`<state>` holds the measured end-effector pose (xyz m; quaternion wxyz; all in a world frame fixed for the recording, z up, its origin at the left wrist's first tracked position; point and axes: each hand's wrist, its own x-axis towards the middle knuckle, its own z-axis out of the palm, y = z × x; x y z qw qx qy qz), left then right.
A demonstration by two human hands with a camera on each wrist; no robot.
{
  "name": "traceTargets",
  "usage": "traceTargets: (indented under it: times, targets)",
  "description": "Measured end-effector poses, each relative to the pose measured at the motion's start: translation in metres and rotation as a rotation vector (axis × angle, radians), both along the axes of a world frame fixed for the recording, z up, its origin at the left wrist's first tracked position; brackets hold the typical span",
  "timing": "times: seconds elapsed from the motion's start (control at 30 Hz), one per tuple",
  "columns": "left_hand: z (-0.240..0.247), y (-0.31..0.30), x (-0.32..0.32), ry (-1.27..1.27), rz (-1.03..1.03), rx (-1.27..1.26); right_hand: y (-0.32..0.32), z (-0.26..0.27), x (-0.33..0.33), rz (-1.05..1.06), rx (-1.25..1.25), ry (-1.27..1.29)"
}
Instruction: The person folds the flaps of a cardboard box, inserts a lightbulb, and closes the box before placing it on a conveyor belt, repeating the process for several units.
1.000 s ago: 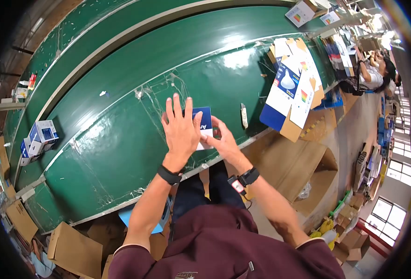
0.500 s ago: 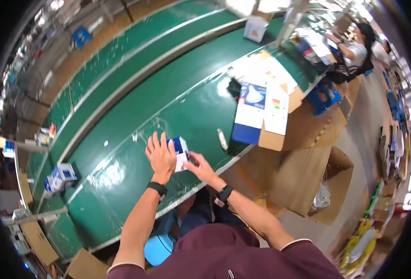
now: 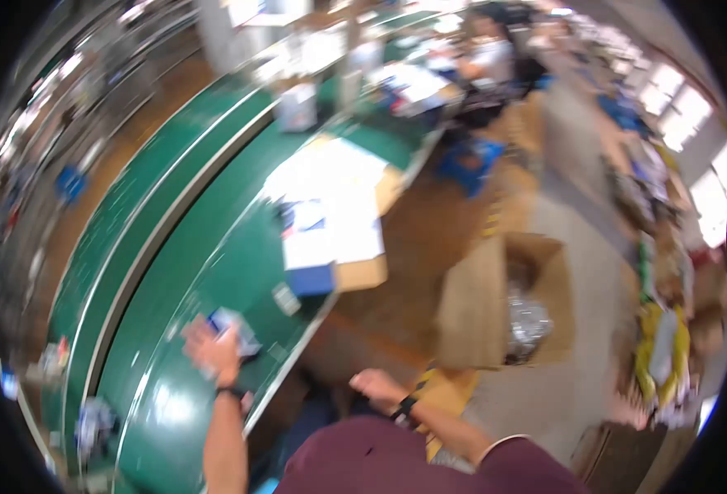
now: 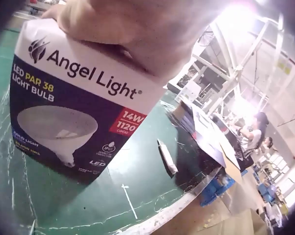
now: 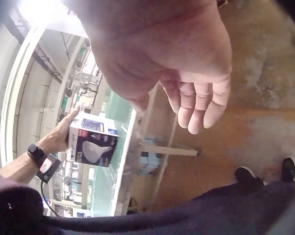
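Note:
A printed light bulb box [image 4: 64, 112], white above and dark blue below, stands upright on the green worktable [image 4: 152, 196]. My left hand [image 3: 215, 350] rests on the top of this box with its fingers extended, as the right wrist view also shows. Away from the table edge, over the floor, my right hand [image 5: 176, 73] holds nothing and its fingers are loosely bent. The head view is blurred.
A slim white tool [image 4: 167, 156] lies on the table near the box. Beyond it is a stack of flat printed cartons [image 3: 355, 239]. An open cardboard box [image 3: 470, 305] with clear plastic inside stands on the floor. Another person [image 3: 491, 62] sits farther along the table.
My right hand has left the bulb box and moved out past the table edge. My left hand stays at the box. The head view has swung to the right.

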<state>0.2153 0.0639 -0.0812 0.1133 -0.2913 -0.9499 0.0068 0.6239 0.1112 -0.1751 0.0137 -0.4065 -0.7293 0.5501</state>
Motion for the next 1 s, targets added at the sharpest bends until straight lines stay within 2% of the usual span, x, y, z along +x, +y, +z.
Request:
traceTargets:
  times: [0.03,0.07,0.13,0.2,0.3,0.5,0.6,0.63,0.73,0.8,0.9,0.97,1.0]
  targets:
    - [-0.020,-0.002,-0.012,0.043,-0.023,0.082,-0.006,-0.006,0.007,-0.092,-0.131,-0.114]
    - [0.035,0.018,0.015,-0.155,0.162,-0.014,-0.019,-0.050,0.017,-0.137,-0.093,-0.117]
    - [-0.013,0.012,-0.010,-0.046,0.183,-0.012,-0.034,-0.078,0.034,-0.206,-0.113,-0.190]
    - [-0.004,0.016,-0.019,-0.098,0.191,-0.035,-0.035,-0.062,0.048,-0.224,-0.193,-0.269]
    - [0.013,0.023,-0.026,-0.115,0.155,-0.025,-0.047,-0.098,0.074,-0.273,-0.130,-0.403]
    - [0.005,0.033,-0.080,-0.098,0.056,0.026,-0.051,-0.104,0.105,-0.297,-0.159,-0.507]
    - [0.009,0.031,-0.144,-0.074,0.142,-0.014,-0.054,-0.101,0.105,-0.319,-0.141,-0.532]
    - [0.001,0.028,-0.179,-0.043,0.232,-0.035,-0.056,-0.098,0.106,-0.328,-0.072,-0.502]
    - [-0.003,0.004,-0.274,0.012,0.383,-0.140,-0.061,-0.078,0.097,-0.358,-0.093,-0.488]
    - [-0.015,-0.009,-0.331,-0.106,0.515,-0.084,-0.062,-0.068,0.084,-0.348,-0.095,-0.499]
    - [-0.052,-0.034,-0.399,-0.034,0.478,-0.126,-0.073,-0.061,0.067,-0.341,-0.113,-0.511]
    - [-0.053,-0.052,-0.431,-0.028,0.193,0.119,-0.081,-0.058,0.049,-0.298,-0.074,-0.470]
    - [-0.059,-0.057,-0.442,-0.061,0.188,0.002,-0.081,-0.046,0.041,-0.328,-0.147,-0.477]
